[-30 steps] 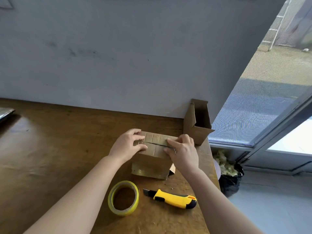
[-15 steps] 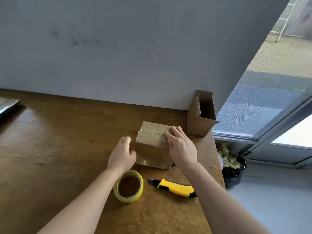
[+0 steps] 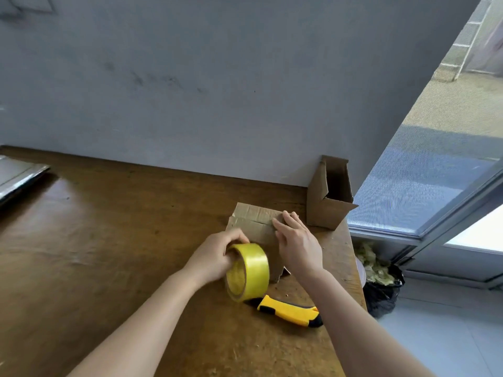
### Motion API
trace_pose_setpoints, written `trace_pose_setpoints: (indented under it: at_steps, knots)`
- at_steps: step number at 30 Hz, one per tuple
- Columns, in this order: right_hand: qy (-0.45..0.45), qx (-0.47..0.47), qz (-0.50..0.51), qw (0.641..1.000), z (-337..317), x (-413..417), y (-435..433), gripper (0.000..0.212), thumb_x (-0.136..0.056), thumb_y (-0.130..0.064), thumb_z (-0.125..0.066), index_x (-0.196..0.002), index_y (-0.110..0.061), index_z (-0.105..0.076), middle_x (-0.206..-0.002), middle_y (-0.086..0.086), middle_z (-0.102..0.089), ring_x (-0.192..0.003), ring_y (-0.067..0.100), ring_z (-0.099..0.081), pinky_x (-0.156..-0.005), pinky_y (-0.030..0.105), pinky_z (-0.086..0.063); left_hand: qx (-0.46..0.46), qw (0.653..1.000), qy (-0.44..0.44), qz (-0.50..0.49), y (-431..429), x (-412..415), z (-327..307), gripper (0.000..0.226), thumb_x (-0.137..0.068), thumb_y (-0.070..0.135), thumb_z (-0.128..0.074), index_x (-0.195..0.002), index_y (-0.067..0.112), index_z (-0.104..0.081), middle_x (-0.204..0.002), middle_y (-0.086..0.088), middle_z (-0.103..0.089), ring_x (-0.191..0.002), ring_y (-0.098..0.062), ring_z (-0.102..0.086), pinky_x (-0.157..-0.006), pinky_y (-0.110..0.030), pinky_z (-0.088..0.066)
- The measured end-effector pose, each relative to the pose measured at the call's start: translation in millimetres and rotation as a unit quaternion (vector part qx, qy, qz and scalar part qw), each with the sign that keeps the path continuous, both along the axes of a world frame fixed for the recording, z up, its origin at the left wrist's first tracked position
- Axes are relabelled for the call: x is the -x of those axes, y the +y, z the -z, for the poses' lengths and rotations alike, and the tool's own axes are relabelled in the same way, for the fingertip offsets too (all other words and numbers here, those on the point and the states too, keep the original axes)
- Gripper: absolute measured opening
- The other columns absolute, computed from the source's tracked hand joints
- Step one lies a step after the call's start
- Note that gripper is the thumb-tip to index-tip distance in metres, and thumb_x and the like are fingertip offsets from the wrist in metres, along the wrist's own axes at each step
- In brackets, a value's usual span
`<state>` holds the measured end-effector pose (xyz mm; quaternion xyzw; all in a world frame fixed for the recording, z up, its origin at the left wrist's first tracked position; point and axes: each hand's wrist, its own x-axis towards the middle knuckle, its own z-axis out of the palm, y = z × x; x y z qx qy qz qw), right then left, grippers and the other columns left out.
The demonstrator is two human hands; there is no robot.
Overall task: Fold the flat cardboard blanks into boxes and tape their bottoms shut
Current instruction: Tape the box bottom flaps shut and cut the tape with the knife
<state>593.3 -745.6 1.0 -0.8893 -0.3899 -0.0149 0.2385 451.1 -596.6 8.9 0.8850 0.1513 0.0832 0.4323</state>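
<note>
From the head camera, looking down over both forearms: the left hand [image 3: 215, 257] grips the yellow tape roll [image 3: 249, 270], which stands on edge just in front of the cardboard box [image 3: 253, 221]. Its fingers [image 3: 238, 238] are curled over the top of the roll and the thumb is tucked at the roll's near side. How far they reach into the core is hidden. I cannot tell whether the roll's lower rim touches the bench [image 3: 109, 240] or hangs just above it.

The right hand [image 3: 299, 240] lies on the box's right end. Its fingers [image 3: 288, 219] are straight and close together, pressing flat across the seam where the two folded flaps meet. The box sits on the bench near the far right corner, closed flaps up. The roll and the right wrist cover most of its front face.

A yellow and black utility knife [image 3: 290, 311] lies on the bench just beside the roll, its blade end hidden behind the roll. A second box [image 3: 329, 197] stands open against the wall at the bench's corner. A grey flat thing [image 3: 19, 175] is cut off at the left edge and hard to make out. On the floor beside the bench, a black bag [image 3: 381, 292] holds pale scraps.
</note>
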Motion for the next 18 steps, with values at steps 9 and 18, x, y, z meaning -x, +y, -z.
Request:
trace_pose_setpoints:
  at_steps: [9,18]
  knots:
    - [0.051,0.041,-0.048,0.997,-11.8,-5.6,-8.8,0.048,-0.088,-0.012,-0.058,-0.134,-0.027,-0.057,-0.15,0.002,-0.042,-0.144,0.024,-0.028,-0.113,0.039,-0.032,0.043,0.99,-0.079,-0.11,-1.4,-53.7,-23.8,0.018,-0.092,0.008,-0.05,-0.09,0.026,-0.05,-0.084,0.009,-0.063,-0.073,-0.005,-0.058,-0.057,-0.014,-0.041]
    - [0.326,-0.24,-0.006,0.914,-43.7,1.6,8.9,0.042,-0.086,-0.051,-0.042,-0.07,-0.022,-0.068,-0.065,-0.013,-0.055,-0.065,0.004,-0.052,-0.067,0.037,-0.046,0.062,0.982,-0.061,-0.165,-1.9,-62.3,-10.2,0.012,-0.093,0.01,-0.047,-0.085,0.019,-0.048,-0.076,0.002,-0.058,-0.067,-0.008,-0.053,-0.054,-0.025,-0.039]
